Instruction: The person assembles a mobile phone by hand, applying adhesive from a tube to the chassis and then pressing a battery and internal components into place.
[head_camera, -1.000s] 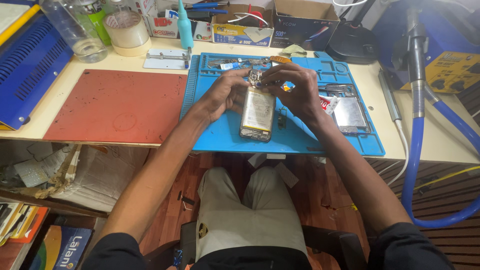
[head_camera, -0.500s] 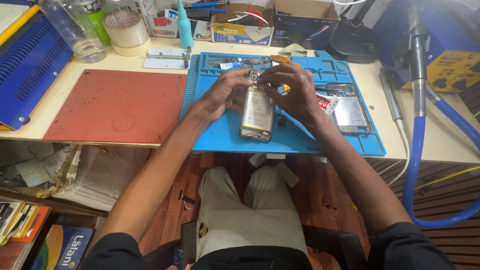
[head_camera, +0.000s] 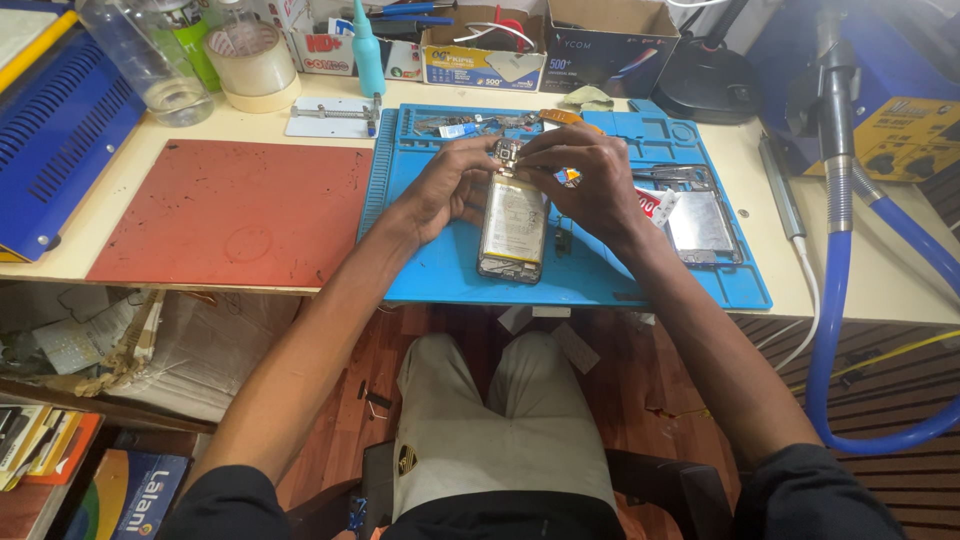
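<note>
At the far left of the bench sits a blue metal unit with slotted vents, and behind it a clear plastic bottle and a roll of pale tape. A dull red work mat lies flat next to them, with a small silver clamp jig and a teal squeeze bottle just beyond its far edge.

Next comes the blue silicone repair mat. On it, near the middle, lies an opened phone with its back cover off, the pale battery facing up and its long axis running away from the person. The left hand rests against the phone's upper left side, fingers curled narrowly toward the top end. The right hand arches over the same top end, fingertips pinched close together on the small circuit board part there; whether it grips a tool I cannot tell.

To the right on the mat lies a separate phone frame, metal side up. Past the mat's right edge, a thick blue hose curves down off the bench.
</note>
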